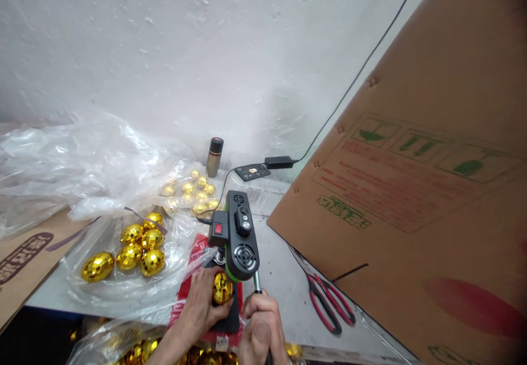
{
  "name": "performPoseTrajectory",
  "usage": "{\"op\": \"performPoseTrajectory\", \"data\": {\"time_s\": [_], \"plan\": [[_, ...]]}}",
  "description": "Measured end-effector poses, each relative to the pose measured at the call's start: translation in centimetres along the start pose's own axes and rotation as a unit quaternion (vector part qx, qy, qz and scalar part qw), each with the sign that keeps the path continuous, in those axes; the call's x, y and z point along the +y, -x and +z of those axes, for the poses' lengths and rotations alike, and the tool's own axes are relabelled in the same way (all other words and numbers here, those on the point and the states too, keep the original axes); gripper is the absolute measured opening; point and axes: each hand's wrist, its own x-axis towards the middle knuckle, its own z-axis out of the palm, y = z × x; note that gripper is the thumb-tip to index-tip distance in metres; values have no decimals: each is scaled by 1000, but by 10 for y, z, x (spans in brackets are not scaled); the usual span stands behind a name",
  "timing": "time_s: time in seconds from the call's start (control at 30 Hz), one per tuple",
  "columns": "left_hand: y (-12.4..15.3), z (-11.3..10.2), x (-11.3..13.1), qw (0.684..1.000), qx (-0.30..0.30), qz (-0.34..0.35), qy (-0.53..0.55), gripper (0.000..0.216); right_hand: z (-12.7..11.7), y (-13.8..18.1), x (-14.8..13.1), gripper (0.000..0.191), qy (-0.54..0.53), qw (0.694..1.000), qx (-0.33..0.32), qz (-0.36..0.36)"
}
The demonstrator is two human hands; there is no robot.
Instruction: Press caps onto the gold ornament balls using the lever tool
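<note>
My left hand is closed around a shiny gold faceted egg, holding it over the dark base under the head of a small black bench press. The press has two round vents and a red rocker switch. Its lever handle slopes down towards me, and my right hand is wrapped around its lower part. A red plastic sheet lies beneath the press base. Whether the egg touches the press head, I cannot tell.
Several gold eggs rest on clear plastic film to the left, with smaller ones behind. Red-handled scissors lie right of the press, beside a big cardboard box. A spray can and power adapter stand near the wall.
</note>
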Motion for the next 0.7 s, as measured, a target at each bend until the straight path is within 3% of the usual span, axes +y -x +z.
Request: {"op": "performPoseTrajectory", "data": {"time_s": [0.37, 0.6, 0.7], "plan": [[-2, -8, 8, 999, -16, -22, 23, 41, 1, 21, 18, 35, 29, 999, -8, -28], [-5, -5, 5, 999, -10, -8, 34, 50, 0, -19, -6, 42, -10, 999, 11, -43], [-4, -5, 6, 998, -4, -15, 53, 52, -2, -38, -22, 41, -39, 999, -2, -3]]}}
